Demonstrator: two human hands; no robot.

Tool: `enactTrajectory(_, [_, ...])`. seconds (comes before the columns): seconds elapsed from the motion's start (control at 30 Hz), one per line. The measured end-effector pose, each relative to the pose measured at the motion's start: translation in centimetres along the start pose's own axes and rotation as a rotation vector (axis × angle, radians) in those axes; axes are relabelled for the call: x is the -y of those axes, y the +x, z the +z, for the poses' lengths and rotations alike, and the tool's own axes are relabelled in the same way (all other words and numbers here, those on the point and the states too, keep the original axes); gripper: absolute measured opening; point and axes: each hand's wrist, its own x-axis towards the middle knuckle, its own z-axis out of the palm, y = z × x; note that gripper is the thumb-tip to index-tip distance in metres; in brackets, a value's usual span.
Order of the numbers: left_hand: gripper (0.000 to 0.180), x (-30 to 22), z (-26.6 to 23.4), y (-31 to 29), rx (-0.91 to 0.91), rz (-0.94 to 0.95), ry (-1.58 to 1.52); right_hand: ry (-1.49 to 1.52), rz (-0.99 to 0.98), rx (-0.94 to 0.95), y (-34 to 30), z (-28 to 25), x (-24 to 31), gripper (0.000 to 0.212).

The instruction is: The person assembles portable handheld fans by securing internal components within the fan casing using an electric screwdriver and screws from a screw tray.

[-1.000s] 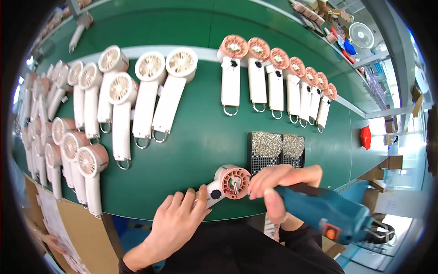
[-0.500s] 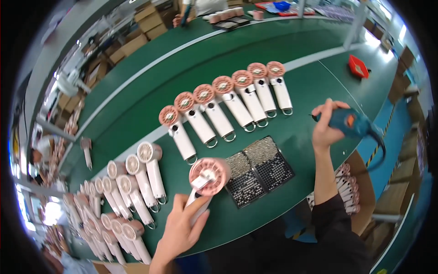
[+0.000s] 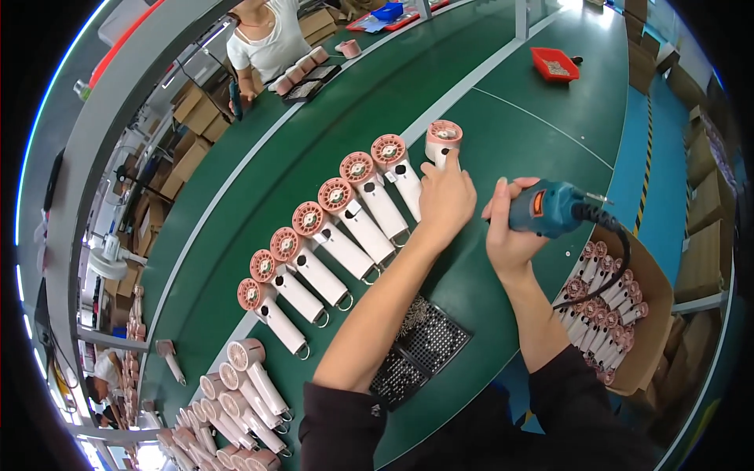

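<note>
My left hand (image 3: pixel 448 196) is closed round the handle of a pink-headed handheld fan (image 3: pixel 444 135), at the right end of a slanting row. Several similar fans (image 3: pixel 335 194) lie in that row, white handles toward me; the fingers hide most of the held fan's handle. Whether it rests on the table I cannot tell. To the right, my right hand (image 3: pixel 510 235) grips a teal electric screwdriver (image 3: pixel 550 209) with an orange switch and a black cord. Two black perforated screw trays (image 3: pixel 440 337) sit by the table edge, partly hidden by my left forearm.
More fans (image 3: pixel 251 377) lie in a cluster at the lower left. A cardboard box (image 3: pixel 644 345) on the right holds several fans. A red dish (image 3: pixel 554 64) with small parts sits on the far right of the green table (image 3: pixel 503 157). Across it, a co-worker (image 3: pixel 271 47) holds a tool.
My left hand has carried the fan from above the trays to the right end of the row. The view has turned. My right hand still grips the screwdriver.
</note>
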Motion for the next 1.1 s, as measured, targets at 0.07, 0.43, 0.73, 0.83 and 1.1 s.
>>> enactTrajectory(0.07, [0.05,-0.4,0.9,0.8,0.022,0.016,0.084,0.006,0.035,0.009,0.0,-0.3,-0.3,0.021])
enactTrajectory(0.43, [0.062,4.1,0.0,1.0,-0.087,0.573,0.373,-0.096,-0.095,0.161,0.3,-0.1,0.3,0.022])
enactTrajectory(0.73, [0.063,5.9,-0.5,2.1,-0.089,0.516,0.404,-0.064,0.008,0.094,-0.3,0.2,0.6,0.013])
enactTrajectory(0.83, [0.062,6.0,-1.4,0.9,-0.123,0.504,0.328,-0.047,0.065,0.139,-0.8,0.8,1.3,0.019])
enactTrajectory(1.1, [0.046,6.0,-12.6,-13.1,-0.307,0.438,0.267,-0.013,0.284,0.167,-0.9,-0.4,3.1,0.021])
